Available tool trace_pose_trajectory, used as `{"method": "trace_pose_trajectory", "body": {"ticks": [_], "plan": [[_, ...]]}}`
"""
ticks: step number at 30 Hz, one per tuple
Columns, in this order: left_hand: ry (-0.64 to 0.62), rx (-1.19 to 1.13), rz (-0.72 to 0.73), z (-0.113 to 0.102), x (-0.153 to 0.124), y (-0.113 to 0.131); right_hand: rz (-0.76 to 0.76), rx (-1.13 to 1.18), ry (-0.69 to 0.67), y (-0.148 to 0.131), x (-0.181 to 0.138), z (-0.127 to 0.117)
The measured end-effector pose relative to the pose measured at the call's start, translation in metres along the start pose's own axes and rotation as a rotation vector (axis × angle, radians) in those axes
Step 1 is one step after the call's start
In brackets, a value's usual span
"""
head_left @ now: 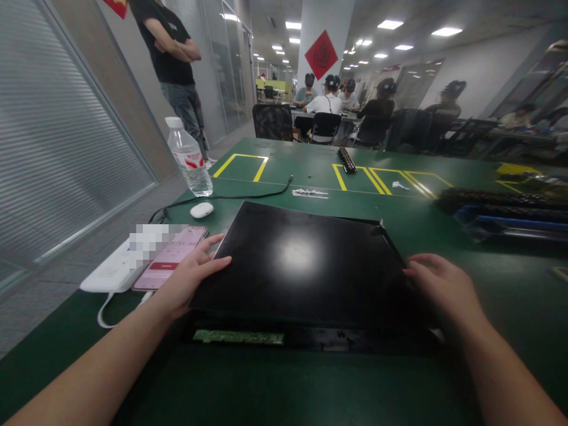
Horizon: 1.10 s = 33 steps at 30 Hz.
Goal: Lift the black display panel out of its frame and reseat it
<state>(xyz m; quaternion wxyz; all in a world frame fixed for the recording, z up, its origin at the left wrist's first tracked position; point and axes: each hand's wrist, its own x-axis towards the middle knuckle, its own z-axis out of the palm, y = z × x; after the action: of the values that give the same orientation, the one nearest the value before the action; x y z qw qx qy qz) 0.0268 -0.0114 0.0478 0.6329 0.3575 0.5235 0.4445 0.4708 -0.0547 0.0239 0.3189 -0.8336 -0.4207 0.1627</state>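
A flat black glossy panel (302,260) lies on the green table (488,278) in front of me, with a green circuit strip (238,337) showing along its near edge. My left hand (189,278) rests against the panel's left edge, fingers stretched along it and thumb on top. My right hand (439,287) holds the panel's right edge, fingers curled down over the side.
Left of the panel lie a phone (175,254), a white power bank (110,272), a white earbud case (202,209), a water bottle (190,157) and a black cable (239,195). Dark trays (501,207) sit at right. A person stands at far left; several sit behind.
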Motion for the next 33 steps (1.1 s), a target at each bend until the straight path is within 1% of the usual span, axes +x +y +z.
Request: {"method": "trace_pose_trajectory", "body": {"ticks": [7,11,19,24,29,33], "plan": [[-0.027,0.004,0.007,-0.001,0.0003,-0.0024,-0.001,-0.046,-0.018,-0.0042,-0.0018,-0.0018],[-0.022,0.006,0.004,-0.0003,0.0005,-0.0017,-0.014,-0.077,-0.013,-0.0073,-0.0022,-0.0027],[-0.032,0.013,0.023,-0.0022,0.0009,-0.0048,-0.018,-0.061,-0.034,-0.0056,-0.0011,-0.0018],[-0.04,0.033,0.039,-0.0035,0.0011,-0.0072,-0.036,-0.062,-0.02,-0.0041,0.0,-0.0009],[-0.029,0.038,0.038,-0.0015,0.0002,-0.006,-0.06,-0.063,-0.014,-0.0019,0.0014,-0.0005],[0.008,0.038,0.033,0.0017,-0.0018,-0.0031,-0.039,-0.057,-0.02,-0.0022,0.0017,-0.001]]}}
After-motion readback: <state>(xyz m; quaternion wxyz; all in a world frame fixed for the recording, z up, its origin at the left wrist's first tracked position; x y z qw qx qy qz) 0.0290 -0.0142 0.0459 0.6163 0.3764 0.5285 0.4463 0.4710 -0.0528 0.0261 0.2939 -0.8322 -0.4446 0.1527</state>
